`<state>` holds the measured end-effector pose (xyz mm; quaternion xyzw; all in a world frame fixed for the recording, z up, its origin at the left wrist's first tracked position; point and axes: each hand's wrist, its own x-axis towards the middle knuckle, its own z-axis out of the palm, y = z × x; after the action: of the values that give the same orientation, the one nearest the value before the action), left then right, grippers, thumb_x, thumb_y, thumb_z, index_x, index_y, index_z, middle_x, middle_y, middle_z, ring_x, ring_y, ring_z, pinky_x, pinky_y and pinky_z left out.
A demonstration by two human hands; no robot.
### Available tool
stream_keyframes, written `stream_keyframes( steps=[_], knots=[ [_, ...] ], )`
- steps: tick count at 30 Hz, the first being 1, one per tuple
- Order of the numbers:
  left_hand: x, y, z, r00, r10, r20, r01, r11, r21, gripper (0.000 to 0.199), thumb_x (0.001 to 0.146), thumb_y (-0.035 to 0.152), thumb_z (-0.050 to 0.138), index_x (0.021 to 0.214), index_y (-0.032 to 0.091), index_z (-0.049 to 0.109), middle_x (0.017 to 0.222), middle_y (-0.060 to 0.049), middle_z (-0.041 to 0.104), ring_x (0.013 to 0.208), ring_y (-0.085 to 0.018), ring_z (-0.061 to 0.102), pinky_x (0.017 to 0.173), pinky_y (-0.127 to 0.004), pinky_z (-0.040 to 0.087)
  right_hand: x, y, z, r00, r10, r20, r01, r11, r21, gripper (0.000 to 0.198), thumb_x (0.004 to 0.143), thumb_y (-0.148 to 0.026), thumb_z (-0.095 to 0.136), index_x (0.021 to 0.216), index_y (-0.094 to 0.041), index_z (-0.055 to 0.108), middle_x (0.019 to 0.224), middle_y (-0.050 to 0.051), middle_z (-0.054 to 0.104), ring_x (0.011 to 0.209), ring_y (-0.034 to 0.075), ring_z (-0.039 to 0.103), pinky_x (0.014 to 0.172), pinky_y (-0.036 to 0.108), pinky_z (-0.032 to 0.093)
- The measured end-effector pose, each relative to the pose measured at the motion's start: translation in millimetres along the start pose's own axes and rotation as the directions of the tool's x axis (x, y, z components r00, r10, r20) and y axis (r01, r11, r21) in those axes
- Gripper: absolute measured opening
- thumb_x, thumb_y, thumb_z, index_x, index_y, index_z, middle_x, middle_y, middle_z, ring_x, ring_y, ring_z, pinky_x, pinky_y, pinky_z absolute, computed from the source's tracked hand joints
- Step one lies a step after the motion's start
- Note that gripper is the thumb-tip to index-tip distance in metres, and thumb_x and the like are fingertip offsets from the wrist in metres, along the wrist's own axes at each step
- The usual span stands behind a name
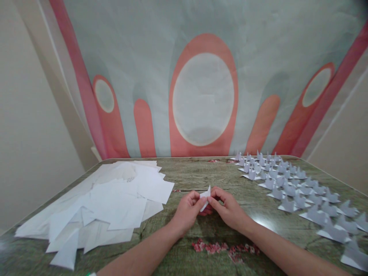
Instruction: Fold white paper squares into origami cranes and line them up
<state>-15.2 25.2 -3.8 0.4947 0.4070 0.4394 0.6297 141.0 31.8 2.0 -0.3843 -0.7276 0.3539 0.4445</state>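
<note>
A small folded piece of white paper [204,196] with a pointed tip sticking up is held between both hands above the middle of the table. My left hand [189,207] pinches its left side between thumb and fingers. From the right, my right hand [225,205] grips the same paper, its thumb pressed against the front near the base of the tip. Fingers partly hide the lower part of the fold. On the right, several finished white paper figures [287,188] with upright points stand in rows.
A spread heap of white paper sheets [123,203] covers the table's left side, with one folded piece [66,251] at its near edge. Red flower prints [212,247] mark the wood-grain table [184,170]. Behind it hangs a grey-green and red backdrop [155,50].
</note>
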Motion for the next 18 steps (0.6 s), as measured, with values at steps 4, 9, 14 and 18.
stream_keyframes(
  steps=[4, 9, 14, 18],
  knots=[
    [0.7, 0.7, 0.6, 1.0, 0.007, 0.005, -0.007, 0.999, -0.033, 0.036, 0.069, 0.046, 0.065, 0.071, 0.016, 0.046, 0.064, 0.001, 0.063, 0.059, -0.013, 0.061, 0.059, -0.024, 0.047, -0.5, -2.0, 1.9, 0.999, 0.046, -0.014, -0.045, 0.999, 0.029, 0.021, 0.083, -0.031, 0.049, 0.069, -0.018, 0.059, 0.07, 0.001, 0.055, 0.066, 0.014, 0.049, 0.063, 0.026, 0.037],
    [1.3, 0.3, -0.6, 0.999, 0.044, 0.008, -0.043, 0.999, -0.024, 0.035, 0.07, 0.046, 0.064, 0.068, 0.015, 0.047, 0.061, 0.001, 0.061, 0.056, -0.012, 0.058, 0.058, -0.023, 0.047, -0.2, 2.9, 7.4, 0.989, 0.144, 0.028, -0.147, 0.965, 0.218, 0.022, 0.081, -0.037, 0.052, 0.074, -0.017, 0.058, 0.068, 0.0, 0.056, 0.063, 0.014, 0.051, 0.059, 0.026, 0.039],
    [0.2, 0.8, -1.8, 0.999, 0.041, 0.014, -0.041, 0.999, 0.027, 0.032, 0.078, 0.045, 0.055, 0.086, 0.013, 0.053, 0.076, -0.004, 0.062, 0.073, -0.016, 0.06, 0.06, -0.024, 0.048, 3.1, 11.9, 7.6, 0.961, 0.275, -0.016, -0.242, 0.871, 0.427, 0.03, 0.076, -0.047, 0.056, 0.072, -0.017, 0.057, 0.065, -0.001, 0.055, 0.059, 0.012, 0.048, 0.057, 0.024, 0.037],
    [-0.8, -0.3, -0.4, 0.99, 0.136, -0.03, -0.135, 0.99, 0.033, 0.045, 0.07, 0.032, 0.066, 0.107, 0.02, 0.044, 0.093, -0.005, 0.057, 0.083, -0.017, 0.057, 0.056, -0.023, 0.05, 5.7, 18.8, 5.9, 0.935, 0.352, -0.032, -0.291, 0.818, 0.497, 0.033, 0.074, -0.049, 0.058, 0.07, -0.017, 0.057, 0.061, -0.002, 0.051, 0.056, 0.011, 0.044, 0.055, 0.023, 0.034]
  ],
)
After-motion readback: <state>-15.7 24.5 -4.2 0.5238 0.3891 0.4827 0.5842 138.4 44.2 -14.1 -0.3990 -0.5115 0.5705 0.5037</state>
